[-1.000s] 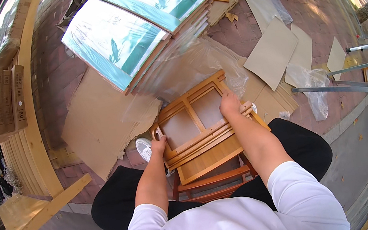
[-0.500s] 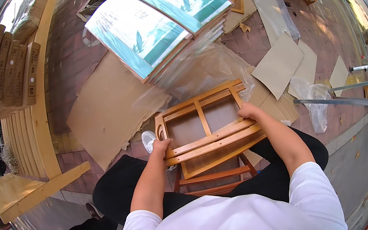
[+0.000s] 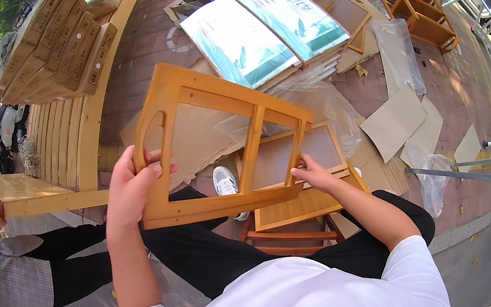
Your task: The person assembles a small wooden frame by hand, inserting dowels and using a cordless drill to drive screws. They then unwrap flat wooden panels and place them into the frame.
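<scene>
A honey-coloured wooden frame (image 3: 256,148) with two open windows and a handle slot at one end is raised in front of me, tilted. My left hand (image 3: 133,187) is wrapped around its left end at the slot. At the lower right corner, my right hand (image 3: 314,173) grips the same frame with fingers and thumb. Beneath it, a framed wooden piece with a greyish panel (image 3: 319,142) and a flat wooden board (image 3: 301,204) lie over a reddish wooden stool (image 3: 288,238) between my legs. The raised frame hides part of these pieces.
Stacked teal-and-white packages (image 3: 274,72) lie ahead on flattened cardboard (image 3: 191,133). Brown cartons (image 3: 58,48) sit on a slatted bench (image 3: 58,144) at left. A person in a grey checked top (image 3: 10,268) is at far left. Metal bars (image 3: 474,175) jut in from the right.
Both hands have lifted the wooden frame up and left off the pieces below, tilting it. My view has shifted, showing more of the person at left.
</scene>
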Tool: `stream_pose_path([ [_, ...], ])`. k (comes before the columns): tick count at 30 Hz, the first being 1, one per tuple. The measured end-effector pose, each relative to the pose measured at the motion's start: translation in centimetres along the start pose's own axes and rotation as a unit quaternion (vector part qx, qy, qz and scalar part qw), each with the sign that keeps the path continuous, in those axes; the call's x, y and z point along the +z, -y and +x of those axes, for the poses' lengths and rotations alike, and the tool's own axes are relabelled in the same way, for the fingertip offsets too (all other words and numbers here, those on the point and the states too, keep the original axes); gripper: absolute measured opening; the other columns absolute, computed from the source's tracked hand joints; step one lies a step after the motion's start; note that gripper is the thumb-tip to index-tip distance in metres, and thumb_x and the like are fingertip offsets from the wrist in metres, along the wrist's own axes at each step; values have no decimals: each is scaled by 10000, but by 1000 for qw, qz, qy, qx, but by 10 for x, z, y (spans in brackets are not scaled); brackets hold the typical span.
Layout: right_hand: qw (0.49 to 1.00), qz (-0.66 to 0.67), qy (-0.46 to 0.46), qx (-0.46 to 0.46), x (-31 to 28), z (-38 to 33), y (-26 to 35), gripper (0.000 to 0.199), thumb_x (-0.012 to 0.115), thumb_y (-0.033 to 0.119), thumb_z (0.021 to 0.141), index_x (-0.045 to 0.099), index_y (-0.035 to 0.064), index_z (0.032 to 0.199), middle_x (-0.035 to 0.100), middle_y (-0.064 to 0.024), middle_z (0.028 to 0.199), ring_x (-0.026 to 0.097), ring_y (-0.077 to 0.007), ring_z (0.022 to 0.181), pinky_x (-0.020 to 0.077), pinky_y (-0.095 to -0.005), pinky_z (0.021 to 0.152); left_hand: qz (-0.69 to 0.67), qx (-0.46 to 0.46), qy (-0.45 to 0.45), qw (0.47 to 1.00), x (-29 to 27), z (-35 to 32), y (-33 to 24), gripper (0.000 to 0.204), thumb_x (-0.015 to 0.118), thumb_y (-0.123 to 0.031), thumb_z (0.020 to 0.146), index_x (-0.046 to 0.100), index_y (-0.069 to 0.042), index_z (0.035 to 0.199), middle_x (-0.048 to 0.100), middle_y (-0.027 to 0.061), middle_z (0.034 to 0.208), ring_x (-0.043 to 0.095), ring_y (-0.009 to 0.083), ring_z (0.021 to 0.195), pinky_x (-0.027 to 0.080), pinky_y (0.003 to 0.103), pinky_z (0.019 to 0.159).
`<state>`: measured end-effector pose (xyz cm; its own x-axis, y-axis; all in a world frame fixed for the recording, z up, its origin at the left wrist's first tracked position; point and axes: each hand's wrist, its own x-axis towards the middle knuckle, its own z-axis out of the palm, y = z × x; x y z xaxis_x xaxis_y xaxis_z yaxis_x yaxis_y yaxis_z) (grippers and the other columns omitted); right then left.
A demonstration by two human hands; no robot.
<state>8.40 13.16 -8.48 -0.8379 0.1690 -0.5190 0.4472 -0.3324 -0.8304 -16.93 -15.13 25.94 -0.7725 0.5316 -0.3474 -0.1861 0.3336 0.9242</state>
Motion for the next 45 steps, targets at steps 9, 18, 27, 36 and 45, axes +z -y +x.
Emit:
stream_pose_path([
  [9, 941, -327, 35, -84, -38, -10, 22, 383, 679, 232, 968, 622, 13, 1277, 708, -168, 1157, 701, -282, 997, 565, -395, 894, 27, 21, -96, 995, -52, -19, -78, 375, 516, 35, 861, 530, 57, 1235, 671, 201, 1229, 731, 266, 979, 639, 368, 777],
  [18, 884, -400, -228, 85, -216, -35, -127, 371, 711, 260, 907, 670, 13, 1180, 734, -176, 1082, 709, -304, 1002, 563, -405, 889, -39, -28, -166, 985, -72, 135, -31, 280, 545, 22, 837, 505, 43, 1113, 630, 165, 954, 694, 249, 784, 601, 387, 638],
  [27, 823, -430, -327, 176, -240, -30, -179, 440, 722, 258, 862, 668, -5, 1212, 707, -238, 1185, 666, -394, 1128, 535, -448, 980, 25, -26, -270, 962, 49, 388, 70, 238, 635, -46, 844, 623, 38, 1067, 641, 107, 873, 676, 210, 693, 525, 377, 543],
  [36, 865, -359, -273, 221, -230, -27, -180, 575, 734, 309, 867, 596, -15, 1321, 642, -272, 1322, 615, -400, 1244, 496, -454, 1056, 19, -104, -197, 975, 96, 444, 41, 311, 667, -184, 931, 589, 33, 1140, 651, 140, 920, 694, 219, 680, 592, 318, 542],
  [45, 886, -268, -254, 281, -245, -5, -186, 828, 760, 482, 851, 524, -43, 1446, 595, -277, 1421, 586, -394, 1316, 476, -419, 1095, 243, 231, -456, 825, 90, 372, 67, 446, 712, -263, 919, 574, 30, 1227, 515, 173, 1248, 584, 275, 1044, 500, 416, 918],
])
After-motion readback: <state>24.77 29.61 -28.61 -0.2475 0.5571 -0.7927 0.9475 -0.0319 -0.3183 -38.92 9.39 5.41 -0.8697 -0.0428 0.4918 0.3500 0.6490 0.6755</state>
